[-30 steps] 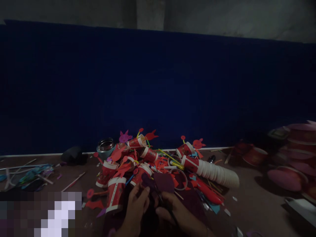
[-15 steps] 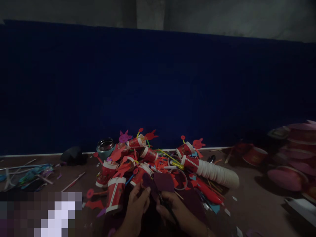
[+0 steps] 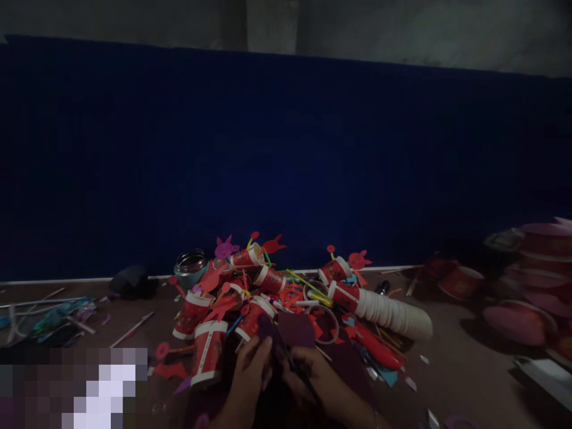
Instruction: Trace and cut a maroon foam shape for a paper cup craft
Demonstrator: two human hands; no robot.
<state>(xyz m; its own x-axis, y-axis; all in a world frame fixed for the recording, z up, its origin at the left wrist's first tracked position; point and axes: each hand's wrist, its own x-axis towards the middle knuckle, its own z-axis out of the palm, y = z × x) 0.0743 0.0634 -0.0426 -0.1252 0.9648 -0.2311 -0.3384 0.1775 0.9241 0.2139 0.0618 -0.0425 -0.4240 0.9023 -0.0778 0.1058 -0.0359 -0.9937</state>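
My left hand (image 3: 251,370) is closed, with thumb and fingers pinching a dark purple piece of paper (image 3: 267,326). Close beside it, my right hand (image 3: 315,372) is wrapped round a pair of dark scissors (image 3: 302,376), whose blades point up and left toward the paper. Dim light hides how far the blades are apart. Just beyond the hands lies a larger dark purple sheet (image 3: 297,329). A red paper cup (image 3: 210,353) with a white rim stands upside down to the left of my left hand.
Several red cups with paper cut-outs and straws are heaped ahead. A nested stack of white-rimmed cups (image 3: 393,313) lies to the right, near a red tube-like object (image 3: 378,345). A teal container (image 3: 190,268) stands behind, against the blue panel (image 3: 286,167). Straws and scraps litter the left.
The purple paper has shifted and turned slightly between my hands, and the scissors have moved a little with it. Both hands stay in nearly the same place.
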